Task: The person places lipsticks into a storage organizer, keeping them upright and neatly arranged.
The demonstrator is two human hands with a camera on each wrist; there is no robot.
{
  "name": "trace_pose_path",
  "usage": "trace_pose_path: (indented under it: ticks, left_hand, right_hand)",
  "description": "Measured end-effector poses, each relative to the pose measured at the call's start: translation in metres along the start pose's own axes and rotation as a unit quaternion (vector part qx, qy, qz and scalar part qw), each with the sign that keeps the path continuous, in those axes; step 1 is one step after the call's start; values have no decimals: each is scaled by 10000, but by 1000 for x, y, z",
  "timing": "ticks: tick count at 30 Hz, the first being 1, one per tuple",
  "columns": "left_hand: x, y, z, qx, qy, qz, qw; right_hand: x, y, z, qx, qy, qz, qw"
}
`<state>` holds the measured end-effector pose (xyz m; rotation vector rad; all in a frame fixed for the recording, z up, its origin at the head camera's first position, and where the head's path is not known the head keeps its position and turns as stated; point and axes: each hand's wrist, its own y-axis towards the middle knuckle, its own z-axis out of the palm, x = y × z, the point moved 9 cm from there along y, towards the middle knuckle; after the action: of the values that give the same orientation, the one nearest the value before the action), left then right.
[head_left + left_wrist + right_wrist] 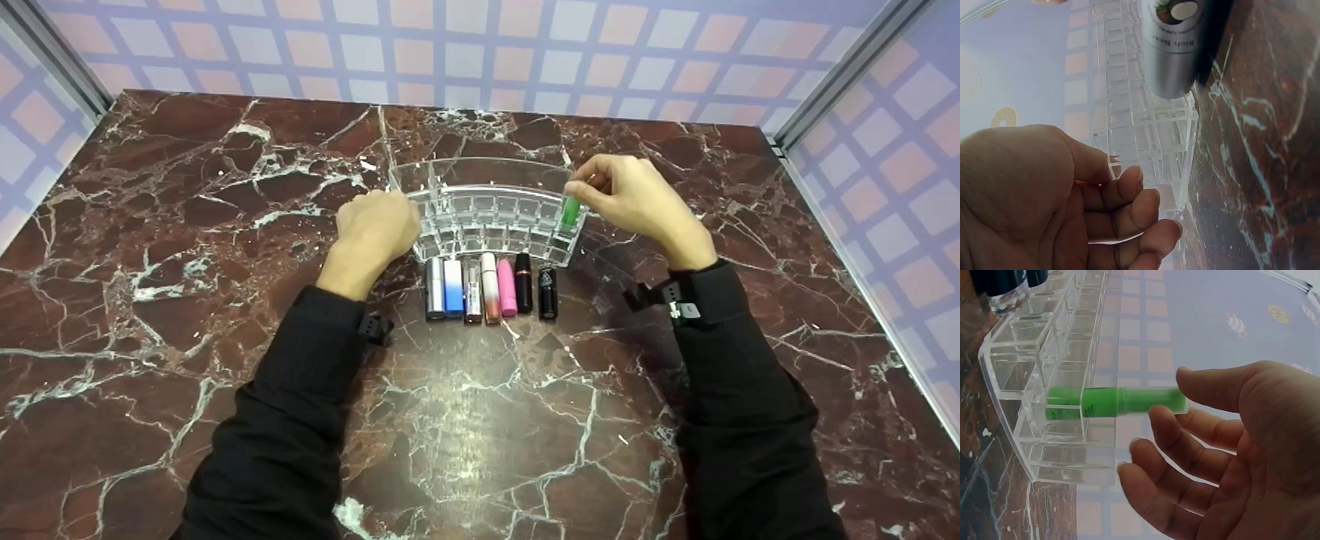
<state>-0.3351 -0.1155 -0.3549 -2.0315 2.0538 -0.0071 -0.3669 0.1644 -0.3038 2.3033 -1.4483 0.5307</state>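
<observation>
Above marbled tabletop [465, 435], slim green tube [1107, 403].

The table [465, 465] in front of me has a dark red-brown marble top, streaked with white veins and a little glossy on the near side. Towards its far edge, around the middle, sits a clear organiser [495, 204], its tiered rows bowed to the far side. Just nearer lies a row of tubes, left to right: silver [435, 289], blue-and-white [454, 289], clear with a dark base [472, 292], white-and-copper [490, 289], pink [507, 287], black [523, 283], and another black one [548, 292] slightly apart on the right.
</observation>
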Motion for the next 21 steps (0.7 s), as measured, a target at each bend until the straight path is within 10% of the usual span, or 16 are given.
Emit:
trace_pose_path:
  ticks: [21]
  left_hand:
    - [1,0,4,205,29,-116,9997]
  right_hand:
    - [-3,1,7,336,-130,-82,9993]
